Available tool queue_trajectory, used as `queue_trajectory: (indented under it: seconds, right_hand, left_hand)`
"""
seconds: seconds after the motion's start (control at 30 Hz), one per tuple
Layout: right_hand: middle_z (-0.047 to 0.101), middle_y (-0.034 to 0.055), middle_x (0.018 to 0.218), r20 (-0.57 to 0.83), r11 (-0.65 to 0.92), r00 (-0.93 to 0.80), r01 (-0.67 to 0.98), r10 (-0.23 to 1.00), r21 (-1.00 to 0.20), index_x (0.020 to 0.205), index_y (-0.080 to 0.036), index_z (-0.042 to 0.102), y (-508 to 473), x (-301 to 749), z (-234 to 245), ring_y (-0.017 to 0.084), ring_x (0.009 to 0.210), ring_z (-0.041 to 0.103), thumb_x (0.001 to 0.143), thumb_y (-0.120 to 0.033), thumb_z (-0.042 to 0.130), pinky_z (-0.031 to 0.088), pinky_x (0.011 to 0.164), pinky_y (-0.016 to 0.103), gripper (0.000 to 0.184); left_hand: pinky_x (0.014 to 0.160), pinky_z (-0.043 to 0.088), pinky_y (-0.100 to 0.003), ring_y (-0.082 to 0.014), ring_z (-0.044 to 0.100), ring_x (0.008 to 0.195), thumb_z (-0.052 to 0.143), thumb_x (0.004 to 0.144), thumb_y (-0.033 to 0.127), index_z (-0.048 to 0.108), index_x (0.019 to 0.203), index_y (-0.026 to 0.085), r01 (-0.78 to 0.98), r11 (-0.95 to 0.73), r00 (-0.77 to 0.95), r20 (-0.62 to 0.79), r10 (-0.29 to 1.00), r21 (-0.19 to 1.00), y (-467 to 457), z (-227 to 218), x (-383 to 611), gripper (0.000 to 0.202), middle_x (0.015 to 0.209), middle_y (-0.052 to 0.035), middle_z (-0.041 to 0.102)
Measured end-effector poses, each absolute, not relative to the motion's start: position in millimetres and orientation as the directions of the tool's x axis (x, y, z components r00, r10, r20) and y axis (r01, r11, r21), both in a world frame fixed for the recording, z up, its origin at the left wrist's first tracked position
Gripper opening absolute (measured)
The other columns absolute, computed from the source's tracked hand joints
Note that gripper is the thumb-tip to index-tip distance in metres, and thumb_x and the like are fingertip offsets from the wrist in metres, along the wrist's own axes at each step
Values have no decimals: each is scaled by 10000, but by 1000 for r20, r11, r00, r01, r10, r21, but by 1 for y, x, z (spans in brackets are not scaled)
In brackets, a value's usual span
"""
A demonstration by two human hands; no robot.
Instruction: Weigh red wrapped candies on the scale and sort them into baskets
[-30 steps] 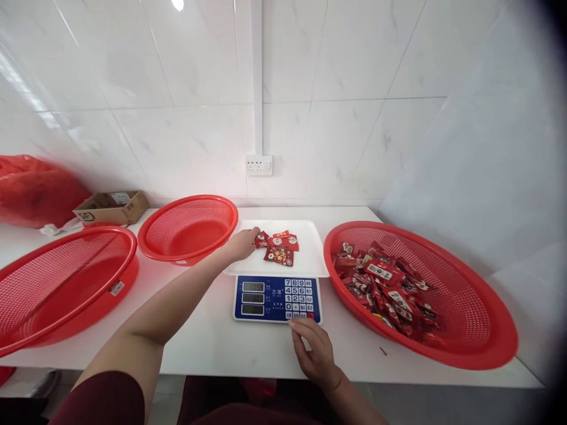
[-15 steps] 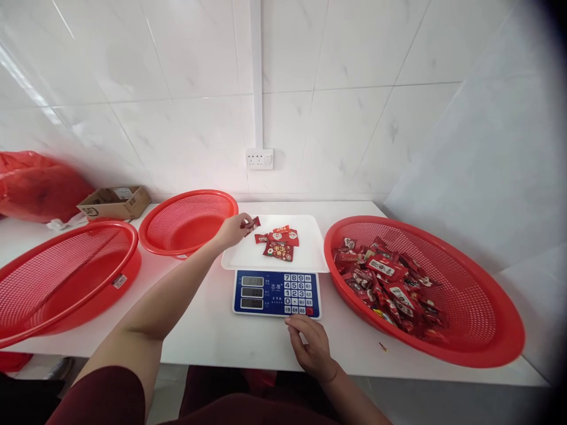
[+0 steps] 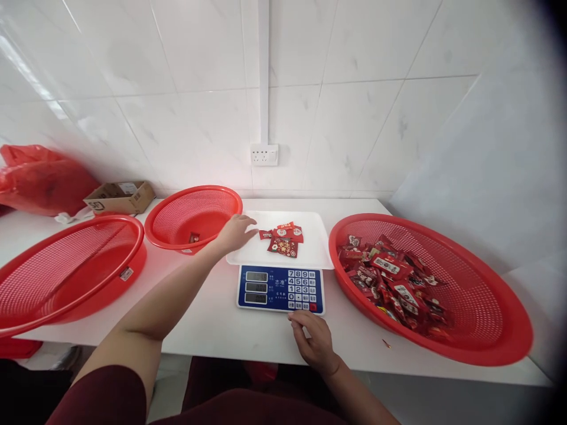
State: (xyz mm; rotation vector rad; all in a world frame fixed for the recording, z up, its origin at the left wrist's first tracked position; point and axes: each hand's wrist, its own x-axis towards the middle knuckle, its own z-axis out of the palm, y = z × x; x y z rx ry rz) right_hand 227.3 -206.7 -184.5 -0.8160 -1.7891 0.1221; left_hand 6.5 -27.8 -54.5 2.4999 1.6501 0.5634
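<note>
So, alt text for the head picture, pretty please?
A left hand is over a scale's white tray holding red packets; the right hand near its keypad. A red basket at right holds many more; two other baskets stand left.

White tabletop (image 3: 208, 333), smooth, straight front edge, back edge at the wall. Digital scale (image 3: 280, 289) mid-table, blue keypad panel facing front. Large red perforated basket (image 3: 472, 313) close on its right; tiny gold-and-red scrap (image 3: 387, 343) near that basket's front side. Left of scale: smaller red perforated basket (image 3: 212, 219), then longer red perforated basket (image 3: 91, 283) just beside it, further left. Behind those, open cardboard box (image 3: 121, 204). Far left: red plastic bag (image 3: 48, 188), bulging, base partly hidden.
</note>
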Motion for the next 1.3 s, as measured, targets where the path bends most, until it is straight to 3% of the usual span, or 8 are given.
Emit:
queue_trajectory:
  seconds: [0.13,0.3,0.5,0.73,0.9,1.07,1.2,1.3]
  right_hand:
    - [684,43,772,806,760,-145,461,574,-458,965,-201,578,-208,227,-181,163,700,667,810,-43,487,550,623,270,239]
    - [681,40,783,794,734,-116,478,596,-481,988,-201,577,-201,231,-159,148,717,661,836,-61,480,552,634,257,228]
    - [674,49,822,783,680,-29,517,621,-520,971,-201,586,-179,237,-126,148,710,653,862,-115,476,547,628,270,178]
    - [663,44,823,770,675,-58,525,636,-518,959,-207,598,-170,231,-119,152,719,632,871,-150,479,536,616,273,158]
    - [648,74,922,724,620,-76,582,685,-526,1000,-194,601,-153,231,-110,176,851,616,880,-176,454,537,703,308,191]
    - [640,84,1078,626,517,-158,730,763,-447,1076,-189,612,-120,232,-101,232,1045,553,868,-229,496,471,906,416,242]
    - [640,101,1116,428,420,-243,820,871,-390,1094,-146,620,-97,226,-92,268,1071,529,853,-261,531,450,907,437,281]
    - [632,115,1128,332,381,-270,861,904,-337,1108,-148,623,-86,221,-86,281,1065,531,836,-279,550,451,881,427,311]
  left_hand:
    - [907,423,-365,-262,526,1082,558,819,322,639,1063,190,841,-453,419,175,891,296,-18,-68,36,289,1076,-75,659]
    - [727,480,-273,-179,604,811,572,780,194,658,915,205,831,-427,392,169,904,357,-17,-68,42,161,914,-41,639]
    - [788,470,-246,-145,588,861,486,828,168,610,931,203,856,-332,223,296,929,396,-24,-44,2,165,1005,-46,591]
    - [730,467,-290,-222,599,921,403,884,307,616,993,191,933,-156,75,247,966,326,-33,-37,-59,266,1126,-101,602]
    - [626,460,-334,-289,637,803,406,867,457,628,969,198,968,-98,69,130,989,231,-64,-58,-65,356,920,-108,683]
    - [735,452,-402,-318,621,933,321,911,371,576,1128,200,981,-89,58,180,982,170,-81,-72,-71,376,1056,-128,667]
    - [871,407,-430,-298,597,1002,331,913,358,557,1172,195,985,-98,64,225,972,144,-85,-79,-76,381,1080,-120,665]
    - [1004,303,-455,-282,560,1072,373,907,364,569,1144,210,986,-101,47,355,934,134,-92,-87,-75,344,1112,-103,655]
